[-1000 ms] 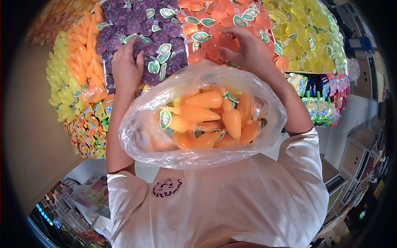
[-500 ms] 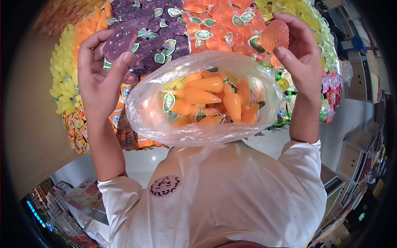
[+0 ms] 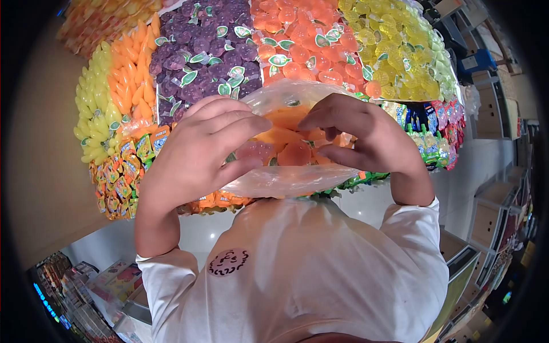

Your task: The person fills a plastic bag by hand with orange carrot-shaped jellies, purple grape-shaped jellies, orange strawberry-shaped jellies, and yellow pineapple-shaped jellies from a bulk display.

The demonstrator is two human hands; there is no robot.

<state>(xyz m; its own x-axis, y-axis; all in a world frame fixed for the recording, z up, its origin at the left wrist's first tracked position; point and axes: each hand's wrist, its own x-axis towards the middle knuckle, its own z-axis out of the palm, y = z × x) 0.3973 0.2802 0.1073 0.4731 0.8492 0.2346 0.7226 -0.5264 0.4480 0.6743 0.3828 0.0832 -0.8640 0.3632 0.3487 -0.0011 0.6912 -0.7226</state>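
The grip of the left hand is wide, thumb apart from the fingers; a purplish translucent jelly piece shows between them, but I cannot tell if they touch it. The right hand has bent fingers, its thumb also apart. Both are over the clear plastic bag, in the centre of the frame. Inside it, a round red-orange jelly piece lies beside orange carrot-shaped pieces. Beyond, purple jellies cover the bench at upper left.

Single head-worn view, looking forward and down, close above both hands
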